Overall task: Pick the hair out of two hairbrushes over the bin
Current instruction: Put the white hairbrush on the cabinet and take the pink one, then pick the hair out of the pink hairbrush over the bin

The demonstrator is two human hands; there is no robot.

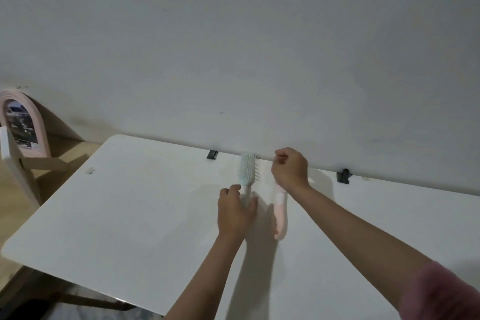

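Hidden: pink brush (280,215) head lies behind right hand (289,170); bin out of view
Grip: left hand (235,212) wraps mint brush (248,171) handle; right fingers curled, pinch contents unclear
Surface: smooth white table (124,205)

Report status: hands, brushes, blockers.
Left hand grips mint brush handle. Right hand pinching at its bristles. Pink brush on table. No bin visible.

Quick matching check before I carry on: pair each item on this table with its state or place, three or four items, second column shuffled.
1. mint brush
2. pink brush
3. left hand
4. right hand

A. lies flat on the table
B. fingers pinched beside the bristles
C. held bristles-right, near the wall
D. grips a handle

Pairs: 1-C, 2-A, 3-D, 4-B
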